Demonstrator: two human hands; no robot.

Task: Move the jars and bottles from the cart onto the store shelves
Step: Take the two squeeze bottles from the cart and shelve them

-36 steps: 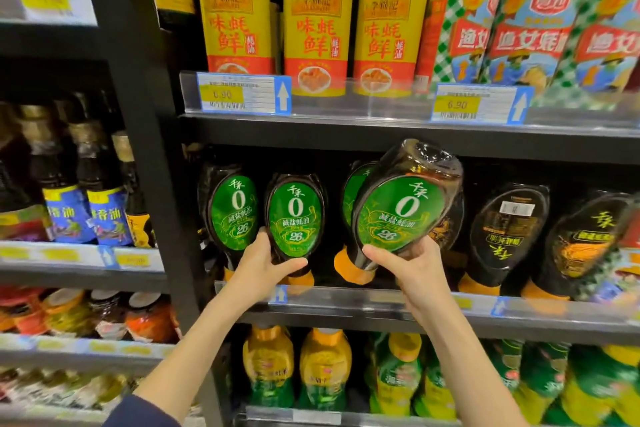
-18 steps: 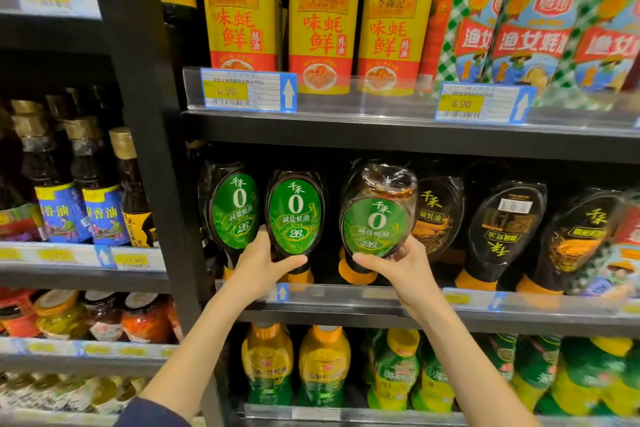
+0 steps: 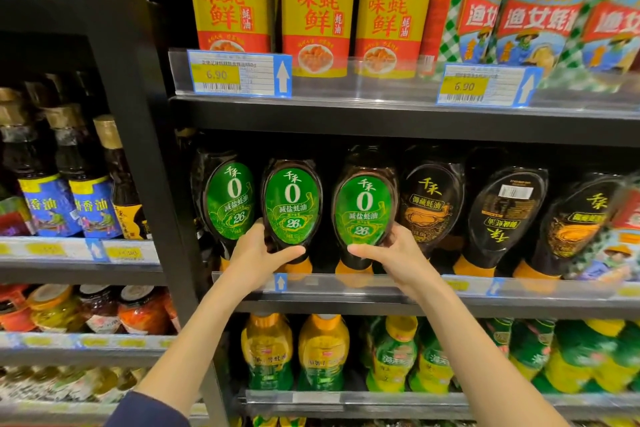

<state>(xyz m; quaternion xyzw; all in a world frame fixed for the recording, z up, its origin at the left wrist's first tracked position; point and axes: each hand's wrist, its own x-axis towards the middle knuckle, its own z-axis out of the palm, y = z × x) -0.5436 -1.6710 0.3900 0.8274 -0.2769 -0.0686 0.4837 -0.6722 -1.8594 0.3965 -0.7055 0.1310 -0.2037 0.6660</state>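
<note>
Three dark squeeze bottles with green oval labels stand cap-down on the middle shelf (image 3: 381,302). My right hand (image 3: 391,253) grips the lower part of the rightmost green-label bottle (image 3: 363,208), which stands upright in the row. My left hand (image 3: 258,253) holds the middle green-label bottle (image 3: 292,204) near its neck. The leftmost green-label bottle (image 3: 228,199) stands free beside the shelf post. The cart is out of sight.
Dark bottles with gold labels (image 3: 429,204) fill the row to the right. Tall yellow-label bottles (image 3: 317,10) stand on the shelf above, green and yellow bottles (image 3: 322,354) below. A black upright post (image 3: 138,149) separates a left bay with sesame oil bottles (image 3: 45,204) and jars (image 3: 142,308).
My right hand has brought the tilted green-label bottle back into the row and stood it upright, cap down. My left hand has stayed on the middle bottle.
</note>
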